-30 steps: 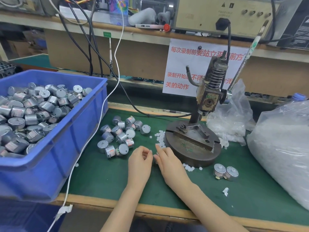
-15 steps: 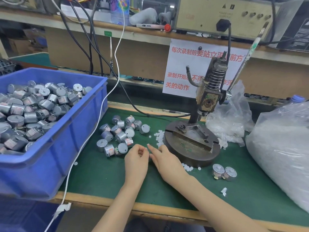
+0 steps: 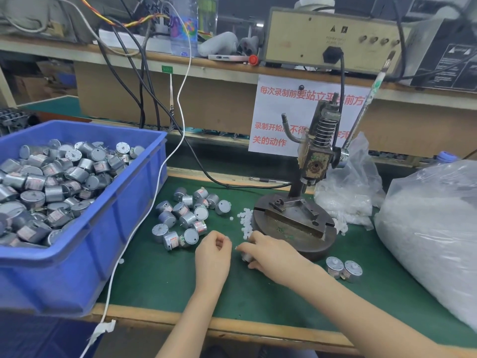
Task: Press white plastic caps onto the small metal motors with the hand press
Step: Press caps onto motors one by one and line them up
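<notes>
Fingers [image 3: 219,241] of the left hand [image 3: 213,257] are curled in, thumb and forefinger tips drawn together. Whether a cap sits between them I can't tell, it's too small. Fingers [image 3: 247,248] of the right hand [image 3: 273,254] are bent down round a motor [image 3: 245,257], gripping it low over the mat [image 3: 180,280], and the two sets of fingertips nearly meet. Just beyond the right fingertips lies the heap of white caps [image 3: 246,220], up against the round base of the press [image 3: 294,228], which stands just past the right knuckles with its ram raised. Beyond and left of the left fingers, loose motors [image 3: 185,215] sit in a cluster on the mat. Further left is the blue bin [image 3: 77,254], piled with more. Right of the right wrist, a capped pair [image 3: 343,268] stands side by side. Well out to the right, a big clear bag [image 3: 433,228].
</notes>
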Tool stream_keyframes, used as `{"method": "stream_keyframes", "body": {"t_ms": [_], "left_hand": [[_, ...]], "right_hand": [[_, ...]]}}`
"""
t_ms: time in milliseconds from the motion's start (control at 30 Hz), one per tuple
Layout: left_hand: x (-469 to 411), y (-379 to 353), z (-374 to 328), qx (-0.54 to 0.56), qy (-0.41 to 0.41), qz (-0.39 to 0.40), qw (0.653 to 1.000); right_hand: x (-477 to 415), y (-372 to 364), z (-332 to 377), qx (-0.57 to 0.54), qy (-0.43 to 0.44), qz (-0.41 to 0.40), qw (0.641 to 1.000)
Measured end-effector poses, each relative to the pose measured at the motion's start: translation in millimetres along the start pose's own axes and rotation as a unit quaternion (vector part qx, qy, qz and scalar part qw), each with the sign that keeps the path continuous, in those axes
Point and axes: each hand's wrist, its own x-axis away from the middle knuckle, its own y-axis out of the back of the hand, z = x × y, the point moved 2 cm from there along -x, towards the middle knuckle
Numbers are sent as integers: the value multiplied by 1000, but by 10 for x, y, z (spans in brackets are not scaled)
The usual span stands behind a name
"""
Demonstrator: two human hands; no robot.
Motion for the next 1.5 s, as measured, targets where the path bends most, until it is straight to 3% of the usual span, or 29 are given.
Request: {"method": "stream_keyframes", "body": {"t_ms": [167,333,500,567,633,733,967,1167,1400,1500], "left_hand": [[3,5,5,2,1,2,1000],[9,8,-12,-3,2,1,1000],[10,9,-10,-7,4,2,1000],[12,10,-16,-9,1,2,1000],[10,11,-17,-9,-3,2,1000],[4,13,-10,-8,-5,2,1000],[4,13,-6,-5,-2,7,1000],[8,12,-2,-5,0,10,1000],[12,21,4,-4,2,12,1000],[6,18,12,-2,5,14,1000]], "right_hand": [[-45,64,-20,38,-3,34,999],[-71,127,26,138,-18,7,990],[-126,85,70,151,-58,14,987],[-115,95,43,117,-62,4,991],[-79,112,-31,-1,-90,-31,995],[7,191,-191,-182,-146,-120,965],[95,328,-779,-236,-260,-281,893],[79,220,-1060,-79,-343,-221,910],[29,151,-1105,-146,-390,-227,880],[20,149,-1077,-128,-392,-205,888]]}}
